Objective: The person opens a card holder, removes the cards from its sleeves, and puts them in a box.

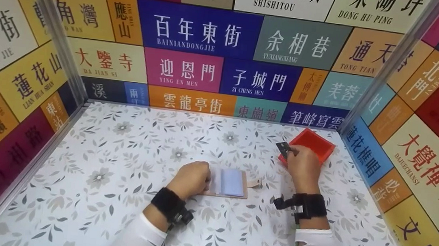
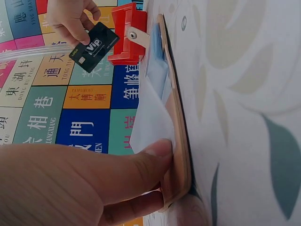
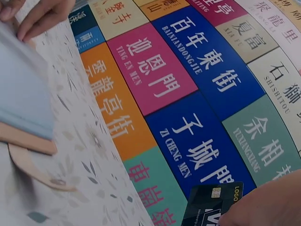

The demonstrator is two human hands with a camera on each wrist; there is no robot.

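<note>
An opened card holder point(image 1: 245, 184) with a tan cover and clear bluish plastic sleeves point(image 1: 232, 182) lies on the table. My left hand point(image 1: 192, 179) pinches its left edge, thumb on the inside, as the left wrist view shows. A strap with a metal snap point(image 2: 133, 35) sticks out from the holder's far side. Above the front of a red box, my right hand point(image 1: 305, 168) pinches a black VIP card point(image 2: 94, 47) between thumb and fingers. In the right wrist view only part of the card point(image 3: 212, 202) shows at the bottom.
The red open-topped box point(image 1: 315, 143) stands at the table's back right. A white leaf-patterned cloth point(image 1: 114, 193) covers the table. Panels of coloured signs point(image 1: 196, 29) rise at the back and both sides, with clear corner strips between them.
</note>
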